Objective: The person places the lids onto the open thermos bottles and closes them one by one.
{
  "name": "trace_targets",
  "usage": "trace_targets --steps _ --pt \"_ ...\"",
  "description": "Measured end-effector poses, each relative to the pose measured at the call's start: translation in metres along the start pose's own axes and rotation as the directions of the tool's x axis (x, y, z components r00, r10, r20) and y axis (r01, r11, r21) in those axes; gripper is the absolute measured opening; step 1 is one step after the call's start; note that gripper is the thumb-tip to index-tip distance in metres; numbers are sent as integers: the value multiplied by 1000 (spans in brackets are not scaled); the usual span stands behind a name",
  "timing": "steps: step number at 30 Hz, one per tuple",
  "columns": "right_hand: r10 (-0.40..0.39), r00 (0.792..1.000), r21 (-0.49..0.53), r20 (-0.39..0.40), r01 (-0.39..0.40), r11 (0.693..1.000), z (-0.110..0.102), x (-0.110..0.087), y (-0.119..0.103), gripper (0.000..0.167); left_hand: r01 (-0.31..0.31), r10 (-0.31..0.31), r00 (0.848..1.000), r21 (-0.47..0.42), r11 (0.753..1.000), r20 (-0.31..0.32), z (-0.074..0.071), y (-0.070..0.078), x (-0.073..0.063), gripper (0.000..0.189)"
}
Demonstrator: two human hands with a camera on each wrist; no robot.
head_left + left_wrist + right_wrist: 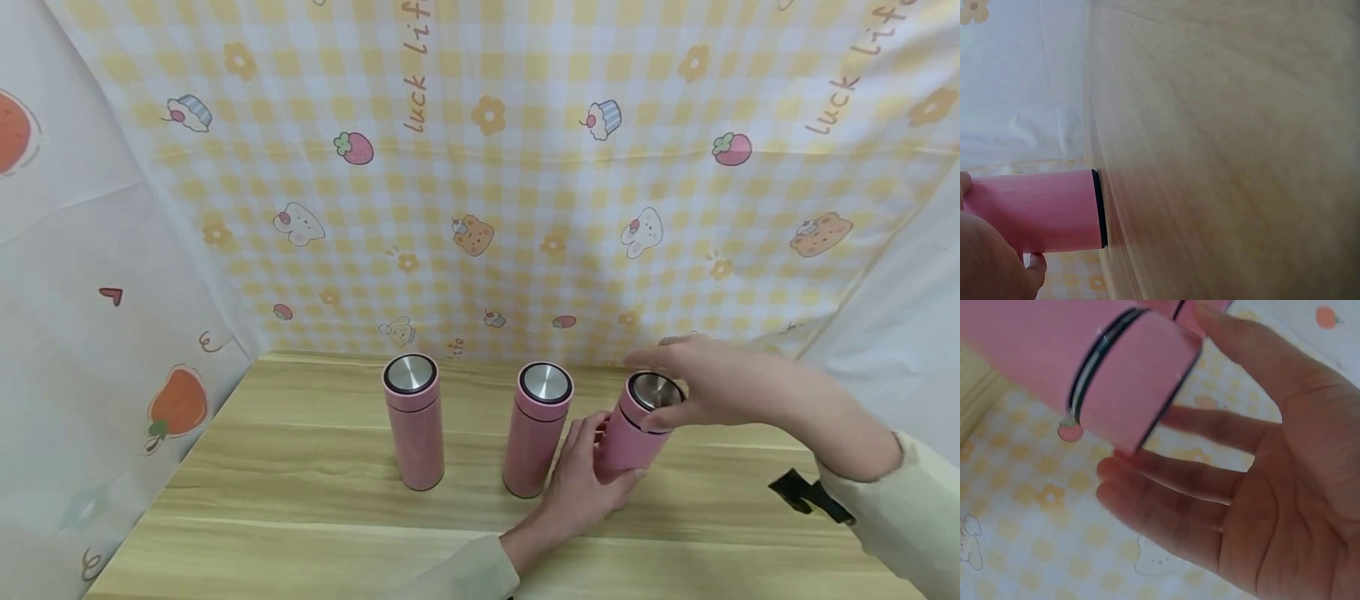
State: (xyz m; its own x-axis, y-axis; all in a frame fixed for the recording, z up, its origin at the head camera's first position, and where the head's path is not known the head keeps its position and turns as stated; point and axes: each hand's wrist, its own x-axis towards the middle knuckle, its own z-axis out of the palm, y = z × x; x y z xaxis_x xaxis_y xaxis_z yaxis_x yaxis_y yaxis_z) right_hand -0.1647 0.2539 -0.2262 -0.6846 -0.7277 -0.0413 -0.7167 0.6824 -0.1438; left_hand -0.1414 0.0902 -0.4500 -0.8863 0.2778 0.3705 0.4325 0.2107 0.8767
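Three pink thermos flasks with steel-topped lids are in the head view. My left hand (588,492) grips the body of the right-hand flask (628,446), which leans a little to the right. In the left wrist view, that flask's black base (1100,209) is at the tabletop; whether it touches is unclear. Around the lid (1138,378) my right hand (1272,462) is spread, thumb on one side and fingers on the other, palm apart from it. A dark and silvery band shows between lid and body. The middle flask (534,450) stands upright just left of my left hand.
Farther left stands another upright flask (417,442). The wood-grain table (315,500) ends at a yellow checked cloth (525,183) hung behind. White printed cloth (112,333) closes the left side. A black strap (810,497) sticks out from the right sleeve.
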Motion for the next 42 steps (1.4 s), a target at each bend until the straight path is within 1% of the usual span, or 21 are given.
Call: trace_targets --steps 3,7,10,12,24,30,37,42 --pt "-35 999 9 -11 35 999 -4 -6 4 68 -6 6 1000 -6 1000 3 0 0 0 69" --pt "-107 994 53 19 106 993 -6 -9 8 65 -4 4 1000 -8 1000 2 -1 0 1 69" --pt "-123 991 66 62 118 991 -5 -9 9 60 -2 2 1000 -11 1000 1 -1 0 1 68" --pt "-116 990 66 80 111 992 -3 -9 9 57 -1 1 1000 -13 1000 3 -1 1 1 69" --pt "-66 994 108 86 57 992 -2 -5 2 57 -1 1 1000 -20 1000 1 -1 1 0 69" --pt "-52 996 71 79 46 996 -2 -2 -1 55 9 -9 1000 -9 1000 -4 -1 2 -1 68" --pt "-4 998 13 64 3 1000 -1 1 -5 52 10 -10 1000 -6 1000 -6 -1 3 -1 68" --pt "27 998 38 53 -29 999 0 2 -8 48 8 -8 1000 -5 1000 -9 -1 3 -2 69"
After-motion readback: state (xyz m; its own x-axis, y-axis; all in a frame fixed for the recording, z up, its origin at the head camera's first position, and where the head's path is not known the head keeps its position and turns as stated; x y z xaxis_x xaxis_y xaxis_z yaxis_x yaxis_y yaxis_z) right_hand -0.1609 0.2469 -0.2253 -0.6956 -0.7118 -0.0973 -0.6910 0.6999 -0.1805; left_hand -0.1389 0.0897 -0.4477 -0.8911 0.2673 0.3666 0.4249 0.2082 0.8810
